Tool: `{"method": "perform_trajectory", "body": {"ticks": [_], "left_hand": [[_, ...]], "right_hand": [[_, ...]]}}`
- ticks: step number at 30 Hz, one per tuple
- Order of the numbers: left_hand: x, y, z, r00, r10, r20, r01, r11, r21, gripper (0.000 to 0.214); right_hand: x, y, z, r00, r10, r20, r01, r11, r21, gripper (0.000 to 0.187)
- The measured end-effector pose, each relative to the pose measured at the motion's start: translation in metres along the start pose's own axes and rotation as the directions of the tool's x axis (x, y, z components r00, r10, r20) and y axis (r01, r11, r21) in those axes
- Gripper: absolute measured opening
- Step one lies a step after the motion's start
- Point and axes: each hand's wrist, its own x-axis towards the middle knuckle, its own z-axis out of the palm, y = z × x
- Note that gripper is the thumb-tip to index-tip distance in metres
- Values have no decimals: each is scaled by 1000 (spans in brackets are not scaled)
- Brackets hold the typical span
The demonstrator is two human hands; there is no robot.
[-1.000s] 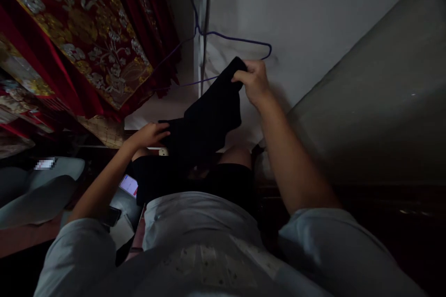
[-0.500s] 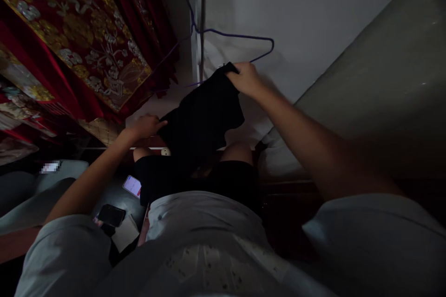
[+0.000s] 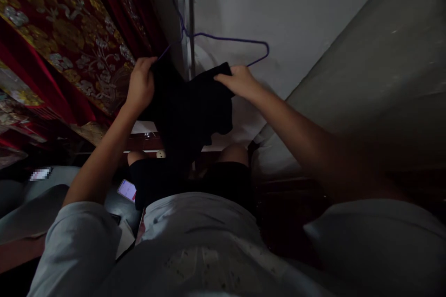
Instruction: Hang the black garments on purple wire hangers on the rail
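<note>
The black garment (image 3: 190, 106) hung in the middle of the frame. Its top edge was stretched roughly level from left to right, and its length dropped toward the person's lap. Both arms reached up and forward. The left hand (image 3: 141, 84) was closed on the upper left corner, and the right hand (image 3: 237, 81) pinched the upper right corner. A purple wire hanger (image 3: 226, 39) hung on the wall just behind.
</note>
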Motion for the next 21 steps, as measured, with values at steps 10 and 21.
{"method": "perform_trajectory", "body": {"ticks": [10, 21], "left_hand": [[27, -12, -16, 986, -83, 147, 77, 996, 48, 37], [25, -8, -22, 983, -185, -4, 185, 982, -44, 36]], "right_hand": [[1, 14, -62, 963, -30, -268, 59, 993, 101, 53], [3, -32, -78, 991, 84, 103, -117, 920, 374, 48]]}}
